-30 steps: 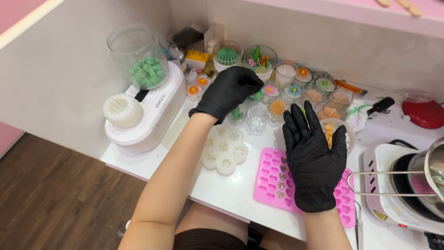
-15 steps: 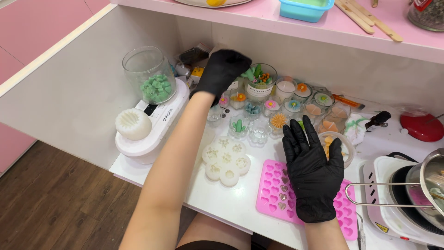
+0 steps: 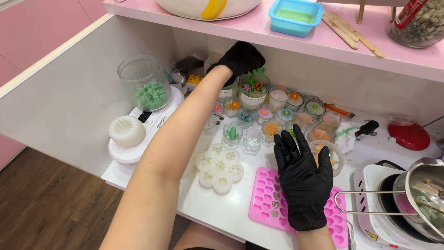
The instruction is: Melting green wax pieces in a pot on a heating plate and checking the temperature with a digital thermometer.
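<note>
Each hand (image 3: 303, 185) wears a black glove; forearms bare.

Left hand (image 3: 240, 58) reaches far forward (curled) — right hand (image 3: 303, 178) flat, fingers spread.

Glass candle jar (image 3: 253, 94) topped with green cactus and small coloured flowers — upright, back row beneath the pink shelf (image 3: 296, 39).

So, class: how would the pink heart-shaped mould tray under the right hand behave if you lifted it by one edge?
The pink mould tray looks thin and rubbery, so it would probably sag. A few cavities seem filled, so the contents might spill or crack. The right hand rests flat on it, which likely keeps it steady.
</note>
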